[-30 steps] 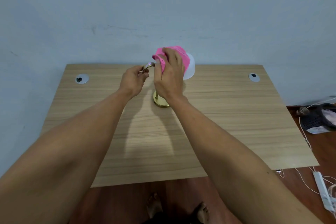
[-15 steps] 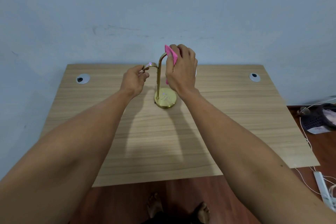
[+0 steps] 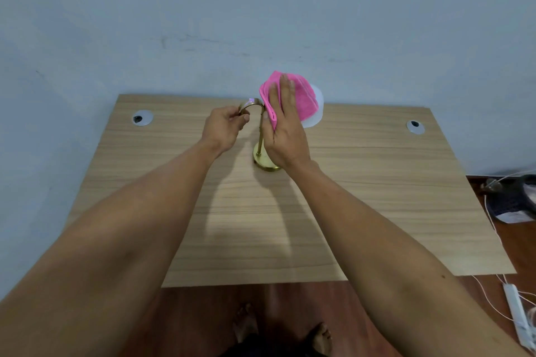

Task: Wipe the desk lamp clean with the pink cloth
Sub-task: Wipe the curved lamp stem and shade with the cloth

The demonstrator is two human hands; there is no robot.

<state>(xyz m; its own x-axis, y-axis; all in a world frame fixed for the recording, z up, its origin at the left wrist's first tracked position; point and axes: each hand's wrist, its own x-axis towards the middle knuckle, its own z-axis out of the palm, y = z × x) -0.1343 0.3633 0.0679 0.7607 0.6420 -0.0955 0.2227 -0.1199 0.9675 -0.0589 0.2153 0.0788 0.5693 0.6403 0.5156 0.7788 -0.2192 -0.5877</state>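
Pinched between thumb and fingertips, the left hand (image 3: 224,127) held the free end of the desk lamp's curved brass arm (image 3: 251,103), just left of centre frame. The right hand (image 3: 285,130) lay nearly flat, fingers extended, pressing the pink cloth (image 3: 293,97) against the white shade (image 3: 314,113); the cloth was trapped under the palm and fingers, not gripped in a fist. Both forearms entered from the lower corners of the frame and converged on the lamp. Below the hands, the round brass base (image 3: 265,161) rested on the wooden desk (image 3: 377,197) at mid-frame, with the upright stem (image 3: 260,136) rising just left of the right hand. Two round cable holes sat near the desk's far corners, left (image 3: 142,118) and right (image 3: 415,127). A pale wall (image 3: 261,9) filled the upper half of the frame.

Judged stage: wiping was under way on the shade, with the left hand steadying the lamp. The stem, arm and base appeared not yet covered by the cloth. The next move would call for sliding the cloth around the shade under light pressure while the left hand kept the lamp from tipping.
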